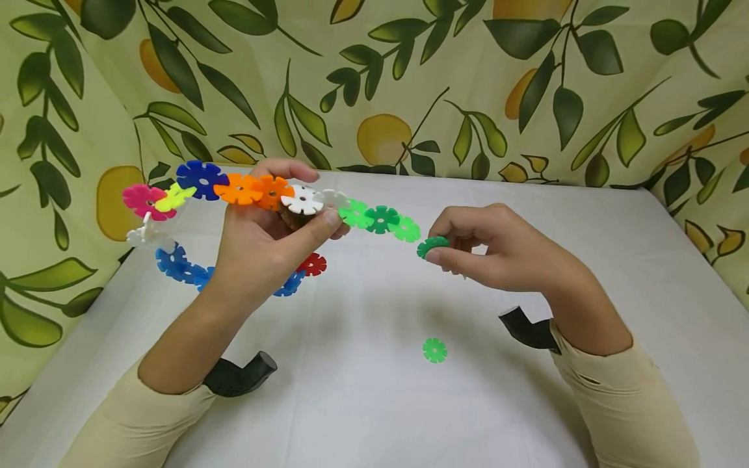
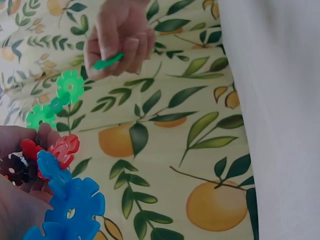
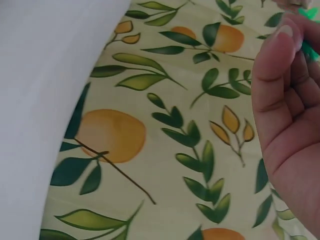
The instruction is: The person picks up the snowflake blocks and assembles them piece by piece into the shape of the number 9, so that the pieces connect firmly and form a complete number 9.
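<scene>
My left hand (image 1: 254,250) holds a looping chain of notched plastic flower discs (image 1: 201,180) up above the table, with the thumb pressed by the white discs. Pink, yellow, dark blue, orange and white pieces run along it, then green ones ending in a light green disc (image 1: 407,229). Blue discs (image 2: 75,212) and a red disc (image 1: 315,264) hang on the lower side, partly behind the hand and wrist. Between thumb and fingers, my right hand (image 1: 497,250) pinches a single dark green disc (image 1: 432,246), just right of the chain's light green end and apart from it.
One loose light green disc (image 1: 434,350) lies on the white tabletop (image 1: 363,403) below the hands. A leaf-and-fruit patterned cloth (image 1: 409,84) stands behind and at both sides. Black wrist-mounted devices (image 1: 241,377) stick out from both sleeves.
</scene>
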The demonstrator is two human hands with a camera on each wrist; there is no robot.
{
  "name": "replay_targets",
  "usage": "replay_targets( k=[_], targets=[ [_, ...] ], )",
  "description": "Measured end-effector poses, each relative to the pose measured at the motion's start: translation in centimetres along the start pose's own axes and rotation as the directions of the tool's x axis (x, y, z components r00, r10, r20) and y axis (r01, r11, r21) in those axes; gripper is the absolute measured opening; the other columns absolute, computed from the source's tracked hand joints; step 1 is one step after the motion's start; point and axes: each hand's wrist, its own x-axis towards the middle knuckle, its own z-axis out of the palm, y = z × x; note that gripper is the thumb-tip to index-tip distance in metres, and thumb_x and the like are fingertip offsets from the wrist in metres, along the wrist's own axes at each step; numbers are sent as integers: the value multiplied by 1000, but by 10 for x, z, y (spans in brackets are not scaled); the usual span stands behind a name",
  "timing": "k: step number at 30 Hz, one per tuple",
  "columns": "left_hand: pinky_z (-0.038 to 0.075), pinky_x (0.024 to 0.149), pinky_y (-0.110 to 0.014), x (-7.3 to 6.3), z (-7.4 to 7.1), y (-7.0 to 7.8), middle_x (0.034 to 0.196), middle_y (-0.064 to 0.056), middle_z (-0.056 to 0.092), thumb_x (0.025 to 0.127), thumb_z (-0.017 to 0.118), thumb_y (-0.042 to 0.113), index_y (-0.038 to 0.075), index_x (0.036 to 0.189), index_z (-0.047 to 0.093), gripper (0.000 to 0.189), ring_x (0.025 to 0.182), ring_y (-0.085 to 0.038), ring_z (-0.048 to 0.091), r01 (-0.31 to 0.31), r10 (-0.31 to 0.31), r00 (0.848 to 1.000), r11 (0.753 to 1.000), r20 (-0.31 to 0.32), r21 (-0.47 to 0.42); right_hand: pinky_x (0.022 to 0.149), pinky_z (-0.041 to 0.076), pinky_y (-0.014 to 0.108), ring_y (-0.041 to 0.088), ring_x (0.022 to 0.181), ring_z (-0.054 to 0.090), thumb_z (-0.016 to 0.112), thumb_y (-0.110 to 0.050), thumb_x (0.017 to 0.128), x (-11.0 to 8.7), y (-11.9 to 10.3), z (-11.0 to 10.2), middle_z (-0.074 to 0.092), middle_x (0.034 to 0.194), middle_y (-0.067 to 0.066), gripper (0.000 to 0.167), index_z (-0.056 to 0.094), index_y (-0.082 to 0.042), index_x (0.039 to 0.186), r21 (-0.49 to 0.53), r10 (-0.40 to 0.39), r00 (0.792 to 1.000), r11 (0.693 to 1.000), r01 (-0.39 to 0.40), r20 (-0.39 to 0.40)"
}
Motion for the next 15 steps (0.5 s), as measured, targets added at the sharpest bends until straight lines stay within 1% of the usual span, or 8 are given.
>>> replay_targets(
  k=[3,7,9,15],
  targets=[
    [59,75,-36,-1,-1,1,103,-26,60,88,66,-12,4,120,53,38,79,-32,73,0,0,1000,1000,7,-5,55,52,24,11,62,61,68,13,85,0,-8,0,66,76,-4,24,64,-8,94,4,-41,997,999,41,-59],
    [60,75,-36,-1,0,1,102,-25,60,89,65,-12,4,120,53,37,79,-34,72,0,0,1000,1000,8,1,57,55,25,13,65,65,65,17,85,1,-12,2,69,79,1,23,64,-4,95,38,-71,992,996,75,-102],
    [60,75,-37,-1,1,2,102,-25,61,88,64,-13,5,120,53,38,78,-34,72,-1,1,1000,1000,4,8,57,55,25,14,66,66,63,19,83,2,-12,3,69,79,5,24,64,-2,95,57,-88,989,994,95,-116],
    [60,74,-38,-1,3,3,101,-25,61,88,64,-14,6,121,53,40,78,-36,72,2,-2,1000,1000,2,8,56,55,24,15,68,68,62,20,84,2,-13,5,70,79,6,23,63,-1,96,66,-95,985,992,106,-142]
  ],
)
